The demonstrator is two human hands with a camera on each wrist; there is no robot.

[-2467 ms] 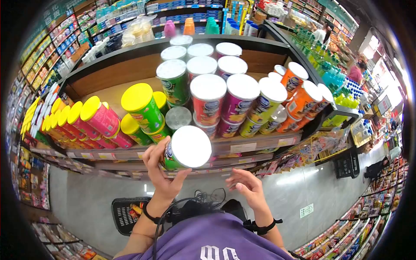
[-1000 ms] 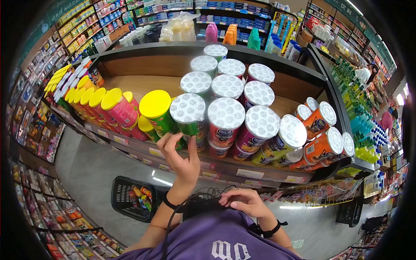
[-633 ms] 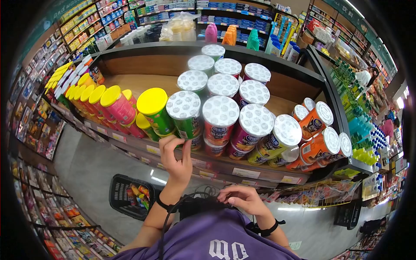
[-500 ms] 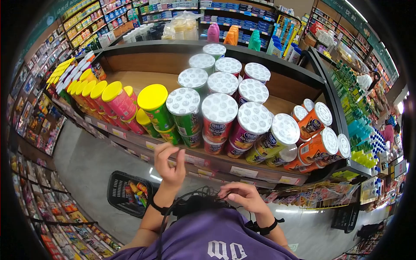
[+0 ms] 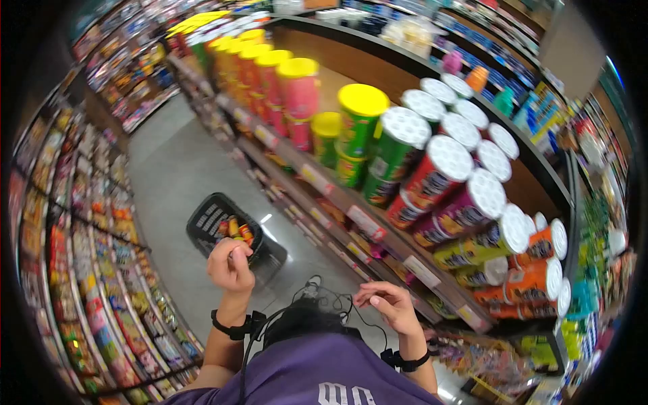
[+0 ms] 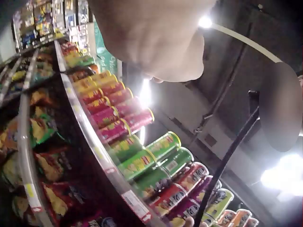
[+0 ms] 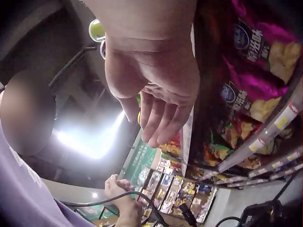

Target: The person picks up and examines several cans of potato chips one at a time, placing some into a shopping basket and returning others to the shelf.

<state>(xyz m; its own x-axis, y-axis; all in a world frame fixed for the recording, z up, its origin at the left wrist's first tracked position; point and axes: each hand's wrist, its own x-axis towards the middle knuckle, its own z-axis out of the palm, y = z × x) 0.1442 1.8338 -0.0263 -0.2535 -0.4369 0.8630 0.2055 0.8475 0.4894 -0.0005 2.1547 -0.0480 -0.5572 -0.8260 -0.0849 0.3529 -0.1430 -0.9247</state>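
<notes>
My left hand (image 5: pixel 231 266) is in the air in front of the shelf, loosely curled with nothing in it; in the head view it overlaps the near edge of the black basket (image 5: pixel 214 206) on the floor. The left wrist view hides its fingers. My right hand (image 5: pixel 391 305) hangs relaxed before my body, its fingers a little bent and empty, as the right wrist view also shows. A green can (image 5: pixel 395 154) with a white dotted lid stands on the shelf between a yellow-lidded green can (image 5: pixel 359 121) and a red can (image 5: pixel 432 182).
Stacked cans line the shelf, pink ones (image 5: pixel 299 91) at the left and orange ones (image 5: pixel 533 282) at the right. Colourful packages lie in the basket. Snack racks (image 5: pixel 94 270) border the grey floor (image 5: pixel 162 152) on the left. Black cables hang near my waist.
My left hand has let go of the green can, which now stands on the shelf, and has drawn back. The head view has turned left toward the aisle and basket. My right hand remains empty.
</notes>
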